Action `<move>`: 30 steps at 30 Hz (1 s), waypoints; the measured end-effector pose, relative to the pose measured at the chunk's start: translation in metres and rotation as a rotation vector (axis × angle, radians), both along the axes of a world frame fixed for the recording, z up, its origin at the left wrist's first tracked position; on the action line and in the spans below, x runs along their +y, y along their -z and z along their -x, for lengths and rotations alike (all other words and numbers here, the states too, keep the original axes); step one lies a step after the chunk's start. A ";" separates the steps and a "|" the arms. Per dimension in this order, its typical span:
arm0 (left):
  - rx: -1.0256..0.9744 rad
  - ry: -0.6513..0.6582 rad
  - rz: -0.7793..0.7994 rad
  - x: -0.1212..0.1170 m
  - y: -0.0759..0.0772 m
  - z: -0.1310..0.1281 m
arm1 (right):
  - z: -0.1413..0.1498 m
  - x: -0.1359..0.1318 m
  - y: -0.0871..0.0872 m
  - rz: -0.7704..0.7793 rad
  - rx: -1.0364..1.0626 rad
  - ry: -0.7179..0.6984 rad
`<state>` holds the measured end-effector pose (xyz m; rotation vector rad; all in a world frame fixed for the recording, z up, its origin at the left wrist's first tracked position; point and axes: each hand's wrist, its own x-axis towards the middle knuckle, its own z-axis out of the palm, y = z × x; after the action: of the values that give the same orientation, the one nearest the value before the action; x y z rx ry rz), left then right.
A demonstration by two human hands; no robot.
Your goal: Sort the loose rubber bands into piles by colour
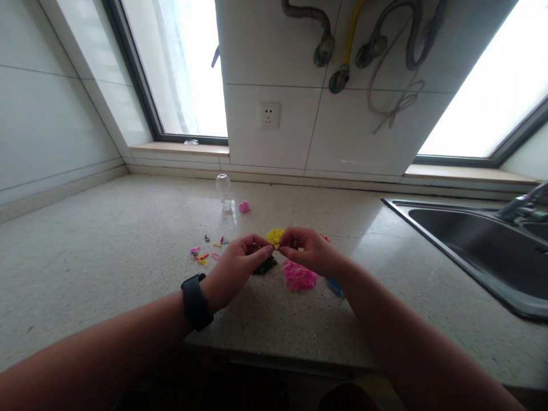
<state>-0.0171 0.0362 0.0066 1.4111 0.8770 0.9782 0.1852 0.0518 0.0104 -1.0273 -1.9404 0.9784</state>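
My left hand [240,265] and my right hand [312,250] meet above the counter, each in a pinch. Between their fingertips stretches a thin, dark elastic band [276,246], held at both ends. Under my left fingers lies a black pile [265,266], partly covered. A yellow pile of small bands [274,235] sits just behind the fingertips, and a pink pile [299,277] lies below my right hand. My right forearm partly hides a blue pile [335,287]; a bit of red [325,237] shows behind that hand.
Several loose coloured bands [201,258] are scattered left of my left hand. Farther back stand a clear bottle [223,193] and a pink cap [244,206]. A steel sink [454,268] is set into the counter [128,251] at right. The tiled wall rises behind.
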 end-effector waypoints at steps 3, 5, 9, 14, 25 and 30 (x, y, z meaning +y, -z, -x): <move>-0.051 0.022 0.032 -0.001 -0.001 0.000 | 0.000 -0.001 -0.001 0.023 -0.002 -0.031; -0.073 0.050 0.046 0.000 0.000 0.000 | 0.000 -0.001 -0.001 0.044 0.003 -0.058; -0.098 0.096 0.065 0.002 0.004 0.000 | 0.001 -0.002 0.000 0.066 0.021 -0.079; -0.126 0.162 0.109 0.002 0.005 0.000 | 0.002 -0.002 0.000 0.075 0.034 -0.073; 0.099 0.116 -0.119 0.002 0.005 0.004 | 0.003 -0.001 -0.002 0.108 0.082 -0.096; 0.153 0.088 -0.155 0.006 0.010 0.004 | 0.005 -0.002 -0.001 0.081 0.046 -0.093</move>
<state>-0.0215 0.0426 -0.0030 1.6602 0.8574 0.8958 0.1801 0.0493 0.0111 -0.9577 -1.9390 1.1311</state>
